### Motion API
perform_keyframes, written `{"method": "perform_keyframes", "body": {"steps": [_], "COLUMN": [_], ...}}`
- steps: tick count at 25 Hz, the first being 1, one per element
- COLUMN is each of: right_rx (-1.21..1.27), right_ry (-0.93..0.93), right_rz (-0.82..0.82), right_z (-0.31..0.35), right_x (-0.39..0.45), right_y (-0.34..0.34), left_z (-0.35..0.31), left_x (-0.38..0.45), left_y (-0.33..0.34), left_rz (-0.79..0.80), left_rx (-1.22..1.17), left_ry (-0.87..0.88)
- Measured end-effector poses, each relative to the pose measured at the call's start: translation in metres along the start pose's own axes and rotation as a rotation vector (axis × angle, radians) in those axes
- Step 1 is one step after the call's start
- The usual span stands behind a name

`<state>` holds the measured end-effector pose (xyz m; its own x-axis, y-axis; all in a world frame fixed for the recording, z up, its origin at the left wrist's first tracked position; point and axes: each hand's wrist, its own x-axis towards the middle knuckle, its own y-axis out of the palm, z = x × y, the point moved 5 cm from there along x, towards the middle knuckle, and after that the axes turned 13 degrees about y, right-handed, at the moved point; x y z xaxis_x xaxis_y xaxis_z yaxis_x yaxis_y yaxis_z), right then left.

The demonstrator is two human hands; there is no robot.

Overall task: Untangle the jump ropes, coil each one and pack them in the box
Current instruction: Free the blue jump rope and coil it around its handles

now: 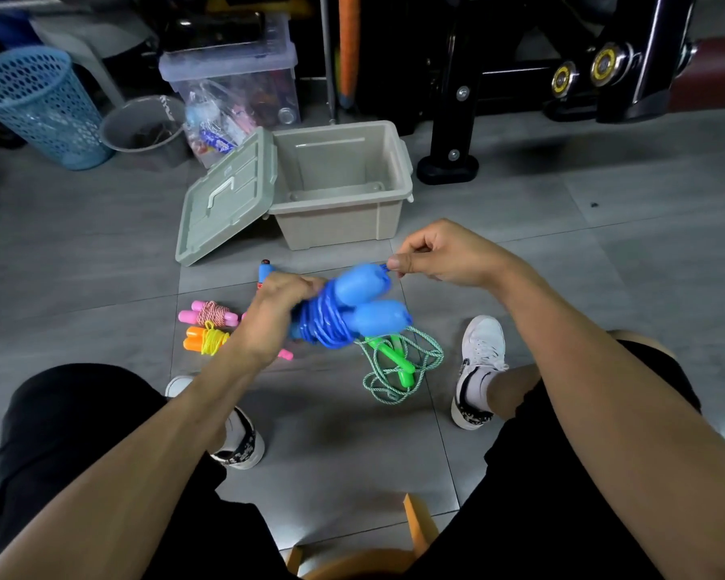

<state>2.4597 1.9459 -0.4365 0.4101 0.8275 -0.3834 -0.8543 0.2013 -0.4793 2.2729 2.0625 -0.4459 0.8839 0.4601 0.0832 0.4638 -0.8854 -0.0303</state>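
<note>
Blue rope [331,324] being wound: left hand [275,311] grips the bundle, right hand [432,255] pinches its end. Pink [212,315] and orange [205,339] coiled at nine o'clock, green rope [398,364] loose at five; box [340,207] at twelve holds nothing.

The box [340,190] stands behind the ropes, its lid [227,198] leaning on its left.

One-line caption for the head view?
Both hands wrap the blue jump rope before the open box.
</note>
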Motion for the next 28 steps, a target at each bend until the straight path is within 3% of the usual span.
{"method": "perform_keyframes", "body": {"steps": [3, 5, 9, 11, 15, 19, 22, 25, 28], "right_rx": [-0.048, -0.092, -0.306, -0.451, -0.696, -0.638, -0.56, -0.483, -0.565], "right_ry": [0.0, 0.02, -0.038, -0.079, -0.084, 0.0, 0.018, 0.027, 0.043], "right_rz": [-0.029, -0.046, -0.065, -0.083, -0.11, -0.252, -0.382, -0.395, -0.293], "right_z": [-0.004, 0.0, 0.025, 0.038, 0.043, 0.041, 0.04, 0.039, 0.04], "right_x": [-0.001, -0.004, -0.02, -0.028, -0.036, -0.036, -0.036, -0.039, -0.042], "right_y": [0.012, 0.027, 0.07, 0.091, 0.095, 0.056, 0.037, 0.03, 0.044], "left_z": [0.009, 0.015, 0.032, 0.034, 0.036, 0.031, 0.029, 0.03, 0.024], "left_x": [0.003, 0.009, 0.011, 0.011, 0.016, 0.026, 0.029, 0.029, 0.026], "left_y": [0.0, -0.005, -0.03, -0.033, -0.025, -0.014, -0.005, -0.001, -0.005], "left_rz": [-0.193, -0.332, -0.705, -0.773, -0.681, -0.455, -0.276, -0.125, -0.185], "left_rx": [-0.393, -0.431, 0.047, 0.216, 0.428, 0.571, 0.512, 0.422, 0.685], "left_ry": [-0.224, -0.285, -0.435, -0.421, -0.303, -0.222, -0.23, -0.266, -0.19]}}
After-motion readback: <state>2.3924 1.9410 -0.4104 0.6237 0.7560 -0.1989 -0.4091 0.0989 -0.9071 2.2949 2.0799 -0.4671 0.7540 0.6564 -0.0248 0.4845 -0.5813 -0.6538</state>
